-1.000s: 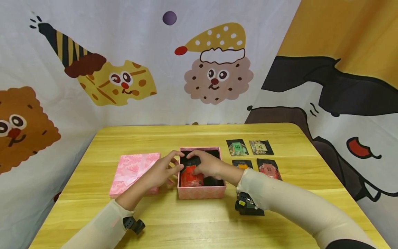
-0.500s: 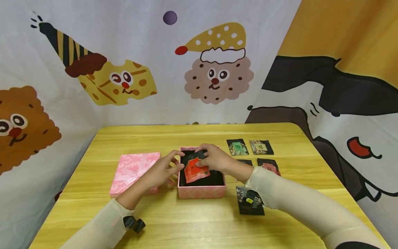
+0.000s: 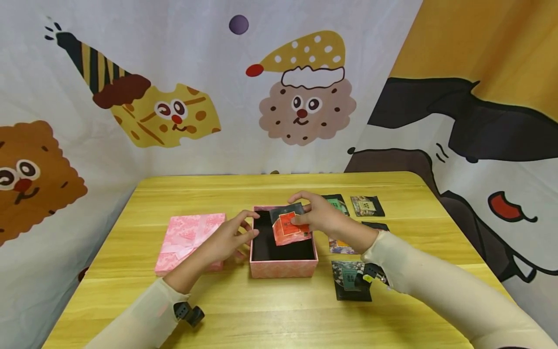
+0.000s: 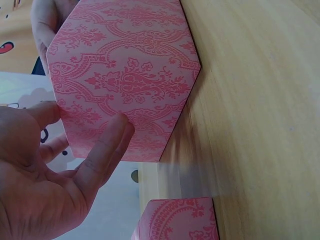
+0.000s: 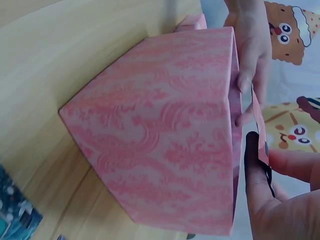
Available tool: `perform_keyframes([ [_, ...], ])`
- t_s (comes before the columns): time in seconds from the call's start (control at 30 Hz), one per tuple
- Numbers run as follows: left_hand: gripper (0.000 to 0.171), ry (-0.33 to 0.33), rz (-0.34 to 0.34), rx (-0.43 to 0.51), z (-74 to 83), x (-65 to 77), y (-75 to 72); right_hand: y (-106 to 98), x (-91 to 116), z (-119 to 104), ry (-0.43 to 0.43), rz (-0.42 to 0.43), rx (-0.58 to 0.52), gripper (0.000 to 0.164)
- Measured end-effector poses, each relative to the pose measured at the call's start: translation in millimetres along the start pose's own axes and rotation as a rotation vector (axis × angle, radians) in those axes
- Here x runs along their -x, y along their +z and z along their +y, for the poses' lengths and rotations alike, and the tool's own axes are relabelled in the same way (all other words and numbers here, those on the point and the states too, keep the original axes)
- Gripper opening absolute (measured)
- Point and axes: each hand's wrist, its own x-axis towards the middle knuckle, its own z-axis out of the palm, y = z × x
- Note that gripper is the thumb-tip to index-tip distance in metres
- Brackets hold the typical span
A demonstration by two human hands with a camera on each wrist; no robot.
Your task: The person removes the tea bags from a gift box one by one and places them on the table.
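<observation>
A pink patterned gift box [image 3: 283,269] with a black inside stands at mid-table. My left hand [image 3: 226,238] holds its left wall, thumb and a finger over the rim; in the left wrist view two fingers [image 4: 102,157] lie along the outside of that wall. Over the box's right part, my right hand [image 3: 322,215] pinches a red-and-black sachet [image 3: 285,231] between thumb and fingers. Edge-on, the sachet [image 5: 258,120] appears just above the box's opening in the right wrist view. From the head, the black inside of the box shows below the sachet.
The pink lid [image 3: 187,245] with a ribbon bow lies left of the box. To the right lie several sachets: a green one [image 3: 337,201], a pale one [image 3: 366,206], an orange one [image 3: 342,248] and a dark green one [image 3: 348,281]. Another is mostly hidden by the right arm.
My right hand has lifted the red sachet out of the box's inside and moved it right and away from me, toward the right rim. The left hand stays at the left wall.
</observation>
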Motion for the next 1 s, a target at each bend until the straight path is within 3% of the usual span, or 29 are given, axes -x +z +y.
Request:
perform_keyframes([
  [1.0, 0.042, 0.001, -0.006, 0.0, -1.5, -1.3, -0.6, -81, 48, 24, 0.036, -0.007, -0.031, 0.051],
])
